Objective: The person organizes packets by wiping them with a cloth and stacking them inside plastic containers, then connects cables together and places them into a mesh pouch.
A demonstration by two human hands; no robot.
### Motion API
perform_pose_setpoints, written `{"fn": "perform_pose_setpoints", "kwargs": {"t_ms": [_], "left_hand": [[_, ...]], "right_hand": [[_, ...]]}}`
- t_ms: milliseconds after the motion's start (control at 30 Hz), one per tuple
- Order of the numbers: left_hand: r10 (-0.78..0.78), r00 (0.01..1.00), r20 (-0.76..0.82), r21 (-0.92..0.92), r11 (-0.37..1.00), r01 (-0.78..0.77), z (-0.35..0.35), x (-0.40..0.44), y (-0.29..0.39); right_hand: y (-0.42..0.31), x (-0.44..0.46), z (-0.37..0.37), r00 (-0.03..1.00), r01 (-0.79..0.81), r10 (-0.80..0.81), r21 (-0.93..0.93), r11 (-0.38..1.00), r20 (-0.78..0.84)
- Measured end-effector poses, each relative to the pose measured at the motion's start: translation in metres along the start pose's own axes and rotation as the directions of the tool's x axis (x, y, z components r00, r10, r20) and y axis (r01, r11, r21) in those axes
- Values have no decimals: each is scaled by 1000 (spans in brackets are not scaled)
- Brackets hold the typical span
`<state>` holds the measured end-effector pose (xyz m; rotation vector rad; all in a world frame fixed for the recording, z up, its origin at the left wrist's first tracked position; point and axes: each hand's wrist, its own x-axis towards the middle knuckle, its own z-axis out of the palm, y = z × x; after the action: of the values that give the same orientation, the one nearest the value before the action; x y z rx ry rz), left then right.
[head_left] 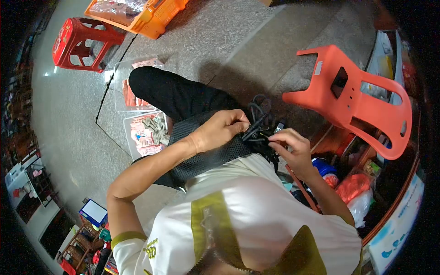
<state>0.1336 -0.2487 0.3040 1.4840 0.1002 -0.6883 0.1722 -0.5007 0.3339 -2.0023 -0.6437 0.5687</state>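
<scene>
My left hand point(222, 131) is over my lap, thumb and forefinger pinched together at a bundle of dark cords point(257, 120). Loops of the cord rise beyond the fingertips. My right hand point(293, 149) is on the other side of the bundle, fingers curled and fingertips close together by a thin strand. What exactly lies between those fingertips is too small to make out. Black mesh material point(195, 162) covers my lap under the left forearm. A small piece with a pale marking point(279, 127) is beside the cords.
A red-orange plastic chair point(337, 98) lies tipped at the right. Clear boxes with pink packets point(147, 133) stand left of my knee. Farther off are a red stool point(85, 44) and an orange crate point(153, 20). Bags and a red bundle point(354, 188) crowd the lower right.
</scene>
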Motion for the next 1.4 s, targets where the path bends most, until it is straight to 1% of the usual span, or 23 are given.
{"fn": "perform_pose_setpoints", "kwargs": {"t_ms": [100,133,200,300,333,400,433,533,567,633,667,800,900,967,1000,1033,1133,1167,1267,1367,1400], "left_hand": [[11,999,-38,-54,998,-13,1,-1,-2],[18,998,-55,-79,997,-22,2,-1,-2],[31,996,-83,-58,998,-36,2,-4,1],[21,994,-104,-47,999,-26,4,-8,9],[13,994,-109,-46,999,-18,4,-9,10],[8,995,-103,-83,996,-16,4,-8,7],[5,995,-103,-103,995,-15,3,-7,6],[38,995,-91,-153,987,-52,3,-8,4],[12,997,-75,-207,978,-27,3,-8,5],[-39,999,-38,-312,950,25,2,-9,6],[-42,999,-34,-319,947,29,2,-9,7],[-44,999,-17,-354,935,35,1,-9,11],[-33,999,-11,-398,917,26,1,-10,10],[-36,999,-9,-412,911,29,1,-10,10],[-44,999,-10,-410,911,36,0,-10,11],[-52,999,-12,-408,912,42,0,-10,11],[-62,998,-2,-452,890,55,1,-8,9],[-65,998,1,-457,887,58,1,-8,10],[-68,998,-2,-468,882,59,0,-11,14],[-44,999,-9,-482,875,34,1,-11,14],[-35,999,-12,-497,867,24,2,-11,12]], "right_hand": [[0,-2,8,995,81,-89,-130,988,-54],[0,-2,10,997,16,-22,-79,997,-80],[-1,2,14,986,-110,113,30,993,-125],[-19,28,10,983,-36,24,-60,998,-180],[-16,31,9,991,-73,78,52,996,-105],[-8,34,7,985,-169,157,259,951,66],[-5,35,4,990,-139,127,237,961,63],[-7,30,-2,998,22,-33,205,978,49],[-13,30,-9,988,118,-127,101,988,85],[-9,24,-15,966,186,-204,118,975,159],[-8,21,-17,951,220,-242,128,967,194],[-8,20,-19,940,253,-279,148,956,197],[-7,25,-23,901,318,-331,91,944,282],[-16,25,-24,964,72,-119,197,978,239],[-20,25,-23,974,-52,-7,252,966,226],[-19,28,-22,984,-24,-8,184,983,176],[-30,39,-18,963,-202,149,233,951,225],[-34,44,-20,957,-195,154,150,969,246],[-46,53,-21,924,-302,255,134,944,285],[-53,59,-33,889,-280,279,-52,959,364],[-57,62,-37,875,-217,236,-94,972,422]]}}
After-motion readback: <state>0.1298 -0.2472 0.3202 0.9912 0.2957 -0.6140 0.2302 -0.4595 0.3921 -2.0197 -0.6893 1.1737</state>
